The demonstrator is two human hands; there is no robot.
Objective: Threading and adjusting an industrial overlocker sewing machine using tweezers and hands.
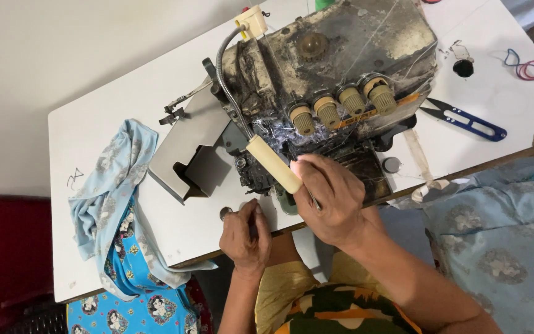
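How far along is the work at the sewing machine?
Done: nothing finished shows. In hand: the right hand works at the front of the sewing machine beside the lamp, seemingly holding a thin tool; the left hand rests at the table edge. Left: the blue cloth lies unsewn, clear of the machine.

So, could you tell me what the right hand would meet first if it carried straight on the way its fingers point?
Probably the cream lamp tube right at the fingertips of the right hand, then the sewing machine behind; depth is hard to judge.
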